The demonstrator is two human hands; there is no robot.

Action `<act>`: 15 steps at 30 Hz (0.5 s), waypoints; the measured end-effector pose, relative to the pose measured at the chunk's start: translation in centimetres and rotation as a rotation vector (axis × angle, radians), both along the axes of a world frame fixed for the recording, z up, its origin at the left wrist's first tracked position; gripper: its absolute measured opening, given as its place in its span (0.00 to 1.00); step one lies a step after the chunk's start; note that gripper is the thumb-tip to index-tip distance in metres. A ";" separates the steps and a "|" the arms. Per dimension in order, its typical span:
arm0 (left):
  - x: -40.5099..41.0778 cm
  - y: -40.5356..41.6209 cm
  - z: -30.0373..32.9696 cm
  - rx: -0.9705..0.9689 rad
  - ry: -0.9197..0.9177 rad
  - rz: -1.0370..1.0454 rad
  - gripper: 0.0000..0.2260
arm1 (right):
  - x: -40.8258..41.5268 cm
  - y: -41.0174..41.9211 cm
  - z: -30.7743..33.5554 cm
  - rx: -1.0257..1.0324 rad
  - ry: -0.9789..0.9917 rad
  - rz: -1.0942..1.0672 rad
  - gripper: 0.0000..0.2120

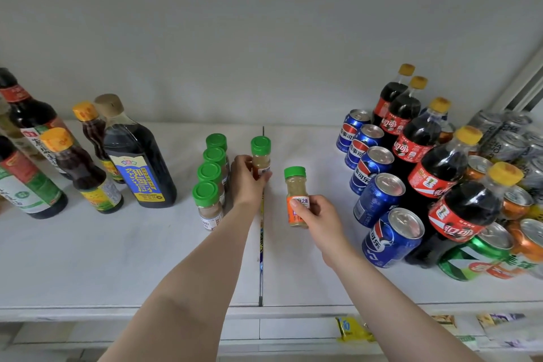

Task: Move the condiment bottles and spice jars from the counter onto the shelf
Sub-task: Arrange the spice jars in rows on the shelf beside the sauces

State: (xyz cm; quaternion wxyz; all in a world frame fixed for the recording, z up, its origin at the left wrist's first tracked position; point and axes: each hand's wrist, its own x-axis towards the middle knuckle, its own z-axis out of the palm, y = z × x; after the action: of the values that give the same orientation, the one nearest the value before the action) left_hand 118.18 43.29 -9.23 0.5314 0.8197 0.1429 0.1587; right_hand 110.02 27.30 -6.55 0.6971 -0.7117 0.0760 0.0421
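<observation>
Jars go down one at a time: left hand (248, 178) grips a green-capped spice jar (261, 156) just right of the jar row (212, 176) on the shelf (88, 258); right hand (316, 214) holds another jar (296, 197) nearer. Seat each upright, beside the row, before letting go.

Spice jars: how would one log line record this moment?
left hand: grips spice jar | right hand: grips orange-label jar | both over shelf
</observation>
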 end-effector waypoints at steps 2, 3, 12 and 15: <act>0.2 0.4 -0.3 -0.033 -0.002 -0.012 0.17 | 0.0 0.0 0.0 -0.012 0.002 0.003 0.11; 0.1 0.4 -0.4 -0.047 -0.009 -0.018 0.16 | 0.0 0.1 0.0 -0.015 0.002 0.004 0.11; 0.2 0.9 -0.6 -0.040 -0.065 -0.058 0.19 | 0.4 0.4 -0.2 -0.031 0.002 0.014 0.11; 0.2 1.0 -0.8 -0.016 -0.053 -0.064 0.20 | 0.5 0.5 -0.3 -0.024 -0.003 0.015 0.10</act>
State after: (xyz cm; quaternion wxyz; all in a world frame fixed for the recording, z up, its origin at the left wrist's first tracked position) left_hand 118.37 44.33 -10.04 0.5463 0.8152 0.1038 0.1621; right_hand 110.48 27.84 -6.86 0.6882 -0.7207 0.0699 0.0453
